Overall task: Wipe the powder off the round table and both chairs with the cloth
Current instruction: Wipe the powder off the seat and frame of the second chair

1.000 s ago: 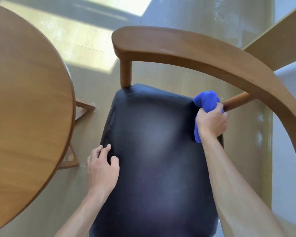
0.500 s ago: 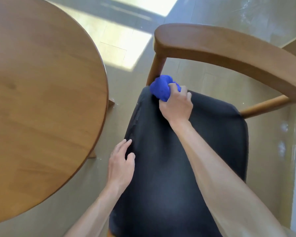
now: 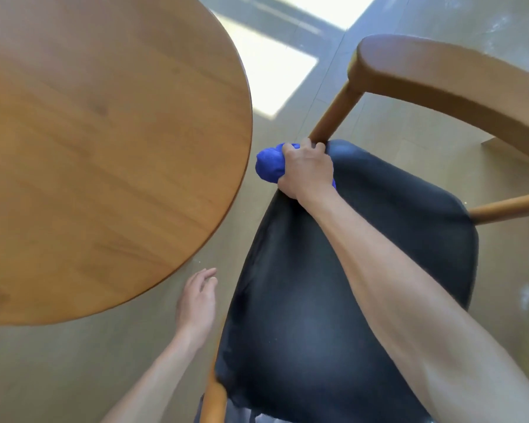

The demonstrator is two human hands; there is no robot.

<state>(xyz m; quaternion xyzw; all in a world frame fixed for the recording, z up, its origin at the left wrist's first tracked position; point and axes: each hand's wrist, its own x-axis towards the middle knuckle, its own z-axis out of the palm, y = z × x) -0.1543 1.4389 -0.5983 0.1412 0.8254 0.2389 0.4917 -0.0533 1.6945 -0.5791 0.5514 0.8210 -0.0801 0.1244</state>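
Cloth (image 3: 268, 166) bunched in right hand (image 3: 307, 172) | chair post (image 3: 333, 116) touching | left hand (image 3: 196, 303) relaxed

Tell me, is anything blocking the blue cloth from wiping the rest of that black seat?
Nothing visible does. The right hand holds the blue cloth at the far left corner of the black seat, and only that hand's own forearm lies over it. The left hand hangs beside the seat.
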